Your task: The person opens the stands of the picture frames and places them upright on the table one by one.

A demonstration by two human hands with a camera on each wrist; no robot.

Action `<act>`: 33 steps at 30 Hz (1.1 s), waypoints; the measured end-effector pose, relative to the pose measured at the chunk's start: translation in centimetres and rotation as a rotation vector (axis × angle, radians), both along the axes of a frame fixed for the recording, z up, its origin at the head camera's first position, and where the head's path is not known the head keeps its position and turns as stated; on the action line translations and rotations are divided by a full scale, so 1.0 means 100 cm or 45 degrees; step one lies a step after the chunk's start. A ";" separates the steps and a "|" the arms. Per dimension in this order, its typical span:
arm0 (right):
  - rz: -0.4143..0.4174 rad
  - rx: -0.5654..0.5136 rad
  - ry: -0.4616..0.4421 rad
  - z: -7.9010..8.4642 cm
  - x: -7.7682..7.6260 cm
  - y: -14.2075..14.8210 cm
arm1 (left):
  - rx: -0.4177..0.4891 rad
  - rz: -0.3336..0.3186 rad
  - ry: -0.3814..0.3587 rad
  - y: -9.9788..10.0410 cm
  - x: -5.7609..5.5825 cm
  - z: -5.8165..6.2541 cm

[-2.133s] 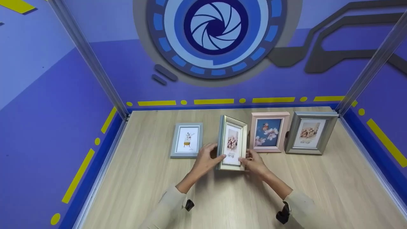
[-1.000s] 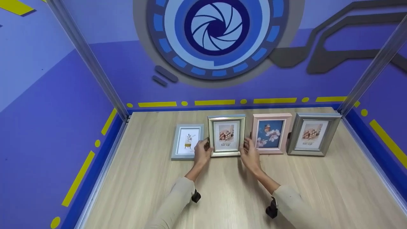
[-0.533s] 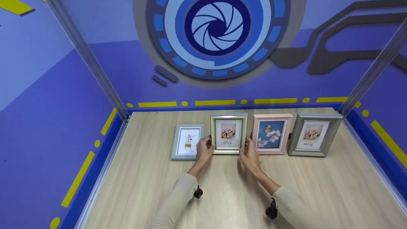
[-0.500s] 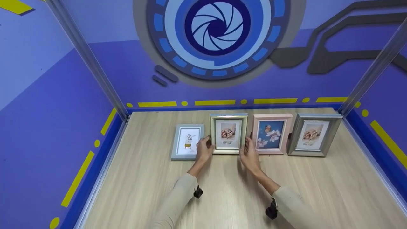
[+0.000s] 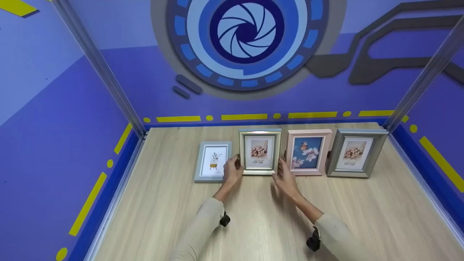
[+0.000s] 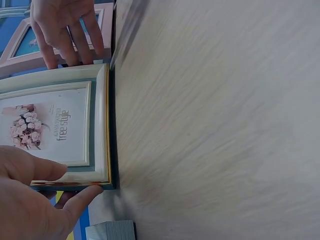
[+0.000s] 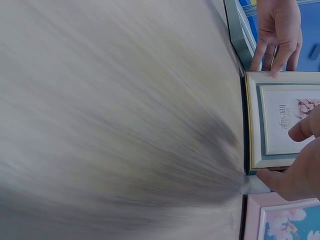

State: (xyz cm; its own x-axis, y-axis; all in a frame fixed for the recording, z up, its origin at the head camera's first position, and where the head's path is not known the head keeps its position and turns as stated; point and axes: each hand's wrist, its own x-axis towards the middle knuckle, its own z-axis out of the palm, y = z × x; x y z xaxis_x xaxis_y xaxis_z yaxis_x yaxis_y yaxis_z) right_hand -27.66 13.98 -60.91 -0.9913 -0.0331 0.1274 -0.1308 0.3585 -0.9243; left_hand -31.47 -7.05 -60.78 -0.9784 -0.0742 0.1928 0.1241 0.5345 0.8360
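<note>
A gold-silver picture frame (image 5: pixel 260 151) with a pink flower print stands upright on the wooden table, between both hands. My left hand (image 5: pixel 232 172) touches its left edge with fairly straight fingers; in the left wrist view the thumb (image 6: pixel 47 170) lies in front of the frame. On the opposite edge, the fingertips of my right hand (image 5: pixel 285 178) rest against the side, and its thumb (image 7: pixel 301 131) is over the front in the right wrist view. Just left of my left hand is a smaller blue-grey frame (image 5: pixel 203 174). A pink frame (image 5: pixel 309 152) stands right of my right hand.
A larger grey-silver frame (image 5: pixel 357 153) stands at the far right, past the pink one. The wooden table (image 5: pixel 253 224) runs up to a blue back wall (image 5: pixel 145 83), with side walls joined by metal posts (image 5: pixel 94 54).
Both hands have turned the gold-silver frame from an angled, gripped pose to face forward and set it farther back, in line with the others. During the last half second it barely moves.
</note>
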 end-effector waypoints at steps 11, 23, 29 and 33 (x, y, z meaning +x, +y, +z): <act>0.113 0.319 -0.109 0.006 0.006 0.011 | 0.125 -0.009 0.011 -0.051 0.005 0.005; 0.600 0.504 0.116 0.001 0.009 -0.041 | -0.017 0.335 -0.041 -0.114 0.018 -0.011; 0.677 0.463 0.178 -0.007 0.017 -0.093 | -0.071 0.415 -0.112 -0.127 0.019 -0.017; 0.671 0.480 0.177 -0.012 0.017 -0.115 | -0.117 0.431 -0.185 -0.133 0.012 -0.021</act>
State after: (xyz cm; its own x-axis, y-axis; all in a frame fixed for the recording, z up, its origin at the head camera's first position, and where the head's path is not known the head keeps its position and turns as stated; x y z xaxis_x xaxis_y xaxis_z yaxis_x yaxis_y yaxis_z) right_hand -25.99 2.49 -62.07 -0.8055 -0.5764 0.1377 -0.4860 0.5095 -0.7101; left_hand -30.22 -20.36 -62.91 -0.9192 -0.3867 0.0747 -0.1886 0.5988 0.7784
